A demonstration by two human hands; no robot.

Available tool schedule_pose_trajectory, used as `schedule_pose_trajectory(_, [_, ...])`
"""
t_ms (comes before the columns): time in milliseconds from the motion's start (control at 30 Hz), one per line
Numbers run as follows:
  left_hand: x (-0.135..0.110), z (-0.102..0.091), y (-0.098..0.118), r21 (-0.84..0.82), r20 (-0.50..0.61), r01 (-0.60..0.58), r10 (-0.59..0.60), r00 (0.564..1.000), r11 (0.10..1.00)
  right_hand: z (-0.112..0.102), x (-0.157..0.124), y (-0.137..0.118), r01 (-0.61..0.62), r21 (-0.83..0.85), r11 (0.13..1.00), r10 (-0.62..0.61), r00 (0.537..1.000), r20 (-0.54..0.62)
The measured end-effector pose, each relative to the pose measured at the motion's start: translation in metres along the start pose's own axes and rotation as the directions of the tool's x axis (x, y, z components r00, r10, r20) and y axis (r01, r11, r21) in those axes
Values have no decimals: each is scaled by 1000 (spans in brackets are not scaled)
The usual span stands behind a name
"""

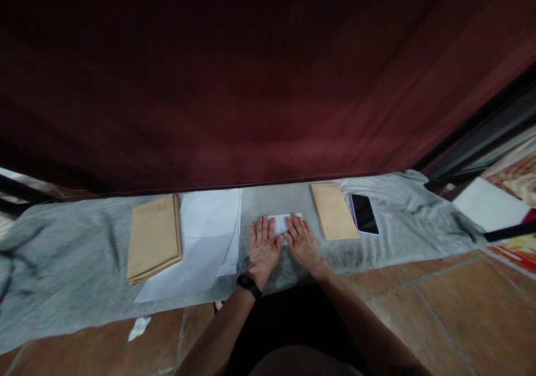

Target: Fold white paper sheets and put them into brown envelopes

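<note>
A small piece of white paper (281, 223) lies on the grey cloth in front of me, partly covered by both hands. My left hand (264, 246) rests flat on its left side, fingers stretched out, a dark band on the wrist. Over its right side my right hand (302, 244) is also laid flat, with fingers spread. The two thumbs come close together near the paper's lower edge. Left of my hands are large white sheets (208, 236), overlapping each other. To the right sits a brown envelope (335, 211), possibly a stack of them.
Grey cloth (84, 247) covers the long narrow surface. A stack of brown envelopes (154, 236) lies at the left, partly on the white sheets. A phone (364, 213) lies at the right. A dark red panel (259, 102) rises behind. A white scrap (139, 328) is on the tiled floor.
</note>
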State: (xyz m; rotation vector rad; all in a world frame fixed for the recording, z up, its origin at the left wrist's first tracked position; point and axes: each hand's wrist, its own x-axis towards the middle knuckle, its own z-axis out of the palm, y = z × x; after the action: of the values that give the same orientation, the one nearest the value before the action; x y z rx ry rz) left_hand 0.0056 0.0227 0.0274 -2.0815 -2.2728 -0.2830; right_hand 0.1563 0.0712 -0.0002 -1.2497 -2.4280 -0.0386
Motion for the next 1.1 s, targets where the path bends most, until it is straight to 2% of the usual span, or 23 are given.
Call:
schedule_pose_trajectory(133, [-8, 2, -6, -23, -39, 42, -43, 998, 999, 1, -2, 4, -22, -3, 1000, 22, 1000, -16])
schedule_pose_trajectory(333, [-20, 2, -16, -58, -116, 46, -52, 992, 997, -3, -5, 7, -57, -8, 998, 57, 998, -31])
schedule_pose_trajectory(467, [-32, -1, -13, -88, -203, 51, -68, 977, 995, -7, -4, 6, -76, -9, 997, 76, 997, -13])
schedule_pose_trajectory(533, [-40, -1, -9, -97, -205, -32, 12, 979, 995, -8, -3, 4, -83, 2, 997, 83, 997, -6])
schedule_pose_trajectory(633, [-53, -1, -3, -105, -152, -211, 194, 969, 972, -11, -2, 4, -94, 32, 995, 94, 996, 2])
schedule_pose_trajectory(767, [-61, 0, -1, -78, -114, -262, 253, 961, 962, -19, 3, 2, -118, 85, 989, 115, 993, 39])
schedule_pose_trajectory(833, [-62, 0, -1, -69, -109, -264, 256, 960, 962, -25, 8, -3, -59, 159, 985, 46, 995, 85])
schedule_pose_trajectory(867, [-62, 0, -2, -66, -105, -265, 257, 961, 962, -27, 11, -7, 3, 216, 976, -28, 994, 110])
schedule_pose_trajectory(933, [-62, 1, -2, -55, -91, -268, 263, 961, 962, -28, 18, -16, 155, 339, 928, -215, 965, 148])
schedule_pose_trajectory(1000, [-63, 1, -1, -33, -70, -274, 272, 960, 961, -25, 25, -25, 247, 407, 879, -338, 926, 166])
schedule_pose_trajectory(1100, [-64, 1, 0, -1, -58, -270, 270, 961, 963, -15, 35, -33, 246, 384, 890, -340, 919, 200])
